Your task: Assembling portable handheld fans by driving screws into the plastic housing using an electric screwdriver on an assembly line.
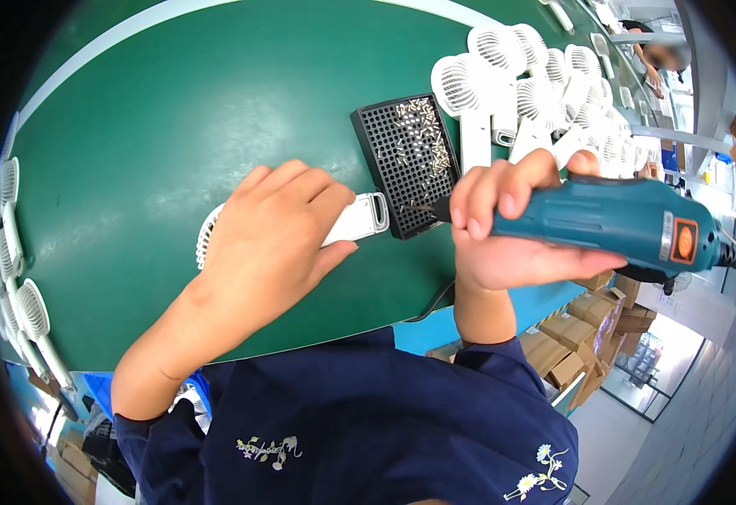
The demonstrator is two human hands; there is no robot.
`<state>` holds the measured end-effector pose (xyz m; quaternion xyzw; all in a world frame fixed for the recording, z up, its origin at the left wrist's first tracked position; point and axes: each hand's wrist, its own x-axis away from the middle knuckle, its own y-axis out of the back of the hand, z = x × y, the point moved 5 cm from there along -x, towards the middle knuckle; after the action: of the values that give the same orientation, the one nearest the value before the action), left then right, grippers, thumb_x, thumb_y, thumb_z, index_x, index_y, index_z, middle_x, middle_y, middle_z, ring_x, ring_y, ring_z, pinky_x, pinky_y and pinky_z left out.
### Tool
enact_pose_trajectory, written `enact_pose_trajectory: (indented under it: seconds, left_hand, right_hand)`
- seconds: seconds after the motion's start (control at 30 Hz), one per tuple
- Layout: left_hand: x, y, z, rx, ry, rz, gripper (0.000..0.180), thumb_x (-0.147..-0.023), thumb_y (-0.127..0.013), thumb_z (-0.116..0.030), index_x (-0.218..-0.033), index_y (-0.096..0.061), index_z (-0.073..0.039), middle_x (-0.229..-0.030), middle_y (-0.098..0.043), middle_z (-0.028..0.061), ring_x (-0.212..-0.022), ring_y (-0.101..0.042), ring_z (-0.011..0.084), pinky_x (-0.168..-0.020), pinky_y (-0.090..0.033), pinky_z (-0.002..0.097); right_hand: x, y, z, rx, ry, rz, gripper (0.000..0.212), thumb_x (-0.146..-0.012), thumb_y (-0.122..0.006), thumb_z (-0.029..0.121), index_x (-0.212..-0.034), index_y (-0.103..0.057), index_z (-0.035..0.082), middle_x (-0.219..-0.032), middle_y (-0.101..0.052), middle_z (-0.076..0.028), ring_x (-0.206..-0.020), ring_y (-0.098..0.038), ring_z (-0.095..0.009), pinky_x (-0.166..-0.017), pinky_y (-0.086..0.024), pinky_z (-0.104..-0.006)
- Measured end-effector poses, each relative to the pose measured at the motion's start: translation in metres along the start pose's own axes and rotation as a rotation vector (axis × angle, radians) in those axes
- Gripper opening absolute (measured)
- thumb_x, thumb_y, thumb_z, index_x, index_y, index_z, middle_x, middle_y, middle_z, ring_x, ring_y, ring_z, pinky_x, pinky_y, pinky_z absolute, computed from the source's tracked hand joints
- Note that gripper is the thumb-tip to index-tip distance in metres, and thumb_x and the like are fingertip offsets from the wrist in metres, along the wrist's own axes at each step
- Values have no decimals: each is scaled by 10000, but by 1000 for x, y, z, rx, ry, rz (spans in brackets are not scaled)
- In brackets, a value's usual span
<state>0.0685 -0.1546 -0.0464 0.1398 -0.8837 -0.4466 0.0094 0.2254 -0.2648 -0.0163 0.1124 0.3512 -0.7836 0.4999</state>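
1. The left hand was closed around a white fan, hiding its middle; part of the grille and the handle end showed.
2. The fan lay over the green table, just left of a black tray.
3. The right hand gripped a teal power screwdriver; whether its dark tip touched screws could not be told.
4. The screwdriver's orange label was too small to read.

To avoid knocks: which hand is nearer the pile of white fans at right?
Right. The right hand, gripping a screwdriver, is just this side of the pile of fans; the left hand, holding another fan, is farther off, left of the screw tray.
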Motion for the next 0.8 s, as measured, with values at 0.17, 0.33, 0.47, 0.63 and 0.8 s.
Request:
enact_pose_trajectory:
  seconds: [0.17, 0.33, 0.47, 0.63, 0.8]
  left_hand:
    - [0, 11, -17, 96, -132, -178, 413, -629, -826, -161, -1005, -674, -81, -907, -587, 49, -900, -555, 243, -722, -431, 373]
    - [-1, 3, -16, 218, -147, -178, 286, -627, -835, -117, -871, -692, -82, -811, -563, 18, -771, -535, 213, -678, -400, 343]
    - [-1, -2, -15, 347, -213, -197, 230, -635, -827, -81, -815, -683, -76, -748, -550, 11, -701, -530, 204, -676, -393, 339]
    - [-2, -2, -17, 330, -179, -165, 210, -635, -806, -38, -788, -666, -71, -745, -549, 16, -693, -530, 209, -682, -397, 344]
    - [-2, -5, -18, 289, -210, -169, 219, -621, -791, -25, -788, -657, -66, -740, -545, 20, -687, -526, 218, -687, -401, 348]
  right_hand:
    - [1, -18, 16, -171, 20, -71, 776, -872, -400, 765, -1386, -391, 185, -774, -511, -88, -442, -491, -221, -429, -439, -373]
    - [-2, -26, 19, -193, 59, 33, 624, -948, -414, 621, -1247, -427, 73, -743, -512, -37, -406, -478, -124, -357, -464, -293]
    - [-3, -25, 13, -215, 1, 88, 602, -950, -440, 602, -1266, -428, 90, -747, -514, -38, -408, -487, -129, -366, -461, -294]
    - [-3, -27, 9, -215, -65, 88, 614, -937, -464, 622, -1284, -433, 116, -723, -511, -42, -405, -495, -146, -362, -458, -302]
    - [-1, -31, 8, -144, -138, 185, 586, -926, -485, 629, -1267, -432, 156, -697, -505, -50, -401, -502, -170, -353, -457, -310]
